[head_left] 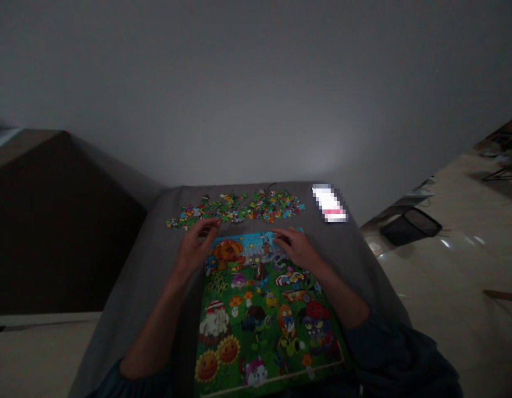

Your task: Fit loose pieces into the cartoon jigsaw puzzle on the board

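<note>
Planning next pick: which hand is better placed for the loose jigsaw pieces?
Probably left: the left hand sits at the edge of the loose jigsaw pieces, fingertips nearly among them. The right hand rests on the puzzle, farther back.

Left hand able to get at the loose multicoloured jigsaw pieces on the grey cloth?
Likely yes. The left hand sits at the near edge of the loose multicoloured jigsaw pieces, and nothing appears to stand between them. The assembled cartoon-plant jigsaw puzzle lies to the hand's right, out of the way.
</note>
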